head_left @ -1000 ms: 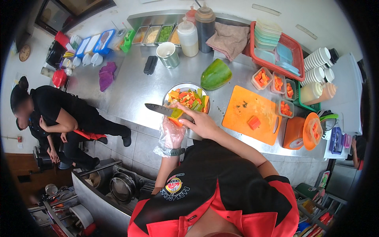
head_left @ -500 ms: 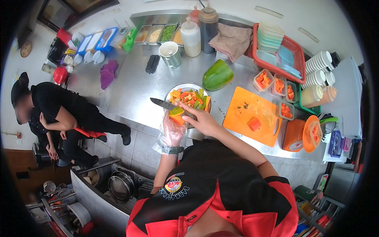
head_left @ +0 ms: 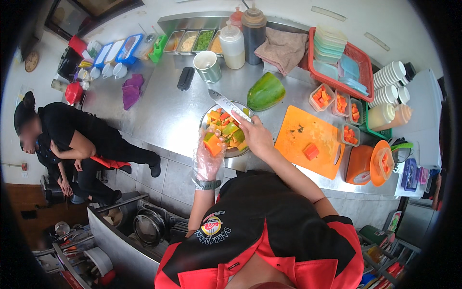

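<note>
a left hand (head_left: 207, 158) in clear plastic grips a chunk of fruit (head_left: 213, 146), its flesh bright orange beside a patch of yellow-green skin, at the seven o'clock side of a metal bowl (head_left: 236, 153) of orange, yellow and green pieces. the right hand (head_left: 256, 137) has its fingers wrapped around a knife (head_left: 225, 103), blade toward ten o'clock above the bowl. a large green fruit (head_left: 266, 91) lies toward two o'clock.

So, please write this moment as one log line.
left hand: gloved, holding orange fruit piece | right hand: holding knife | bowl: orange and green pieces | cutting board: one red-orange chunk
</note>
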Demonstrator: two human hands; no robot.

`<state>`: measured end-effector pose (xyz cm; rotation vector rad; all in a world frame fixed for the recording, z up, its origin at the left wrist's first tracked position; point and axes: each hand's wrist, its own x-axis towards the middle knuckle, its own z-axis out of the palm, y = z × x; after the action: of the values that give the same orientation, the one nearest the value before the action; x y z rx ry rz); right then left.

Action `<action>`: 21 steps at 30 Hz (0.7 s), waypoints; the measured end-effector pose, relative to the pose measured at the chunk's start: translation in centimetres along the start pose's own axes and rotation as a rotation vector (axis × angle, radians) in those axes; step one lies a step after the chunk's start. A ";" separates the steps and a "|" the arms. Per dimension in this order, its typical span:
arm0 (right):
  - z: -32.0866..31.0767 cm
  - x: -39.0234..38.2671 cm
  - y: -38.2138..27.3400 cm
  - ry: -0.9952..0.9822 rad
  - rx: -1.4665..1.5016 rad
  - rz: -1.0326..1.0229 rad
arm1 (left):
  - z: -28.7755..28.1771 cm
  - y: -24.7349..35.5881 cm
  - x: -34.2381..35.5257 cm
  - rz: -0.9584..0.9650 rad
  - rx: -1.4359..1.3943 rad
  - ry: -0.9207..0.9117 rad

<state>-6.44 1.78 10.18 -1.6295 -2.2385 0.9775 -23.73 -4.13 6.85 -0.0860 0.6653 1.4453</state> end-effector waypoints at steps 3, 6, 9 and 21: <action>0.1 -0.2 -0.6 0.032 0.259 -0.133 | -0.9 -0.1 0.4 0.012 0.001 -0.031; 2.0 -0.7 -0.7 -0.061 0.502 -0.376 | 0.3 -0.9 -0.2 0.122 0.135 0.019; 1.4 -1.9 -2.4 -0.275 0.576 -0.399 | -0.3 -1.1 -0.1 0.201 0.248 -0.031; 1.8 -1.7 -2.4 -0.266 0.471 -0.383 | 1.0 -1.3 -0.3 0.191 0.106 0.009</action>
<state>-8.60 -0.86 10.71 -0.8796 -2.1316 1.5234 -22.14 -4.18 7.41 0.0551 0.7728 1.5901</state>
